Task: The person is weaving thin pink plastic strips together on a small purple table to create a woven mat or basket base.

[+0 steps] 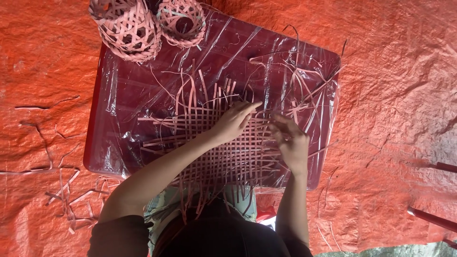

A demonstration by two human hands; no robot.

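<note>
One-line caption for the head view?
Both hands, left hand and right hand, press on a flat woven strip mat atop a plastic-covered table.

Crinkled orange-red tarp over the whole floor, creased and glossy under even daylight. Low dark-red worktop in the middle, rounded at the corners, wrapped in clear plastic sheet with bright wrinkles and glare. Two small openwork baskets at the far left corner of the worktop, side by side, touching. Loose thin strips scattered on the tarp at the left, some curled, some straight. Red rods slanting in at the right edge. Grey patch of ground at the bottom right, beyond the tarp. No walls or windows in view.
</note>
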